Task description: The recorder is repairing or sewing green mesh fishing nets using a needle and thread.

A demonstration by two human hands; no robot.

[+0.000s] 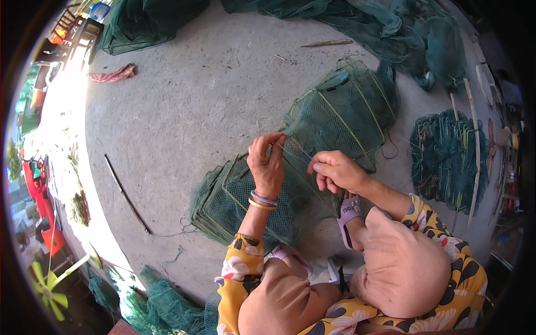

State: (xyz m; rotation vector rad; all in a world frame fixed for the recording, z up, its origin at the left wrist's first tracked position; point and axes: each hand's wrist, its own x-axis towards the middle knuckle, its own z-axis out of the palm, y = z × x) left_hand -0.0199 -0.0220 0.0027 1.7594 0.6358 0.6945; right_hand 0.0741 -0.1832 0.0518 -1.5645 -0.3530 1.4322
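A green mesh net trap [340,114] with yellow-edged frames lies across the concrete floor in front of me, its near part spreading between my feet. Above its narrow middle, my left hand [267,164] is raised with thumb and fingertips pinched together. A thin pale thread [296,151] runs from there toward my right hand [338,170], whose fingers are curled closed around its other end. Both hands hover close over the netting; whether the left also grips some mesh cannot be made out.
More green netting [413,39] is heaped at the far right, with another bundle [151,22] at the far left. A folded net [444,159] and long sticks [473,139] lie to the right. A dark rod [127,195] and a reddish cloth [114,73] are on the left floor.
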